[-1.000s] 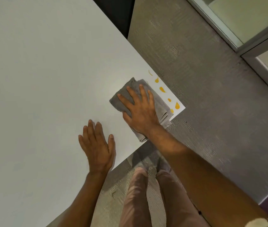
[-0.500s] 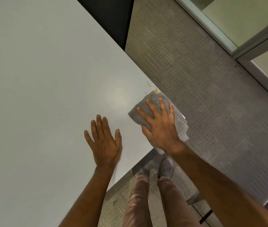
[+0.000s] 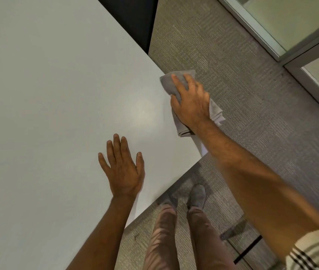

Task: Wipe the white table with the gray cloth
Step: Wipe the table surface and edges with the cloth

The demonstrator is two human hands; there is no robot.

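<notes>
The right hand (image 3: 190, 102) presses the gray cloth (image 3: 167, 82), fingers extended, at the white surface (image 3: 57, 94) edge; the left hand (image 3: 123, 170) rests flat, fingers spread.

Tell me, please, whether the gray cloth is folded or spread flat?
Folded: the cloth shows stacked layers at its near end beside the right hand, and overhangs the table edge.

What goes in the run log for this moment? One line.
right hand presses gray cloth at white table edge | left hand flat on table
</notes>
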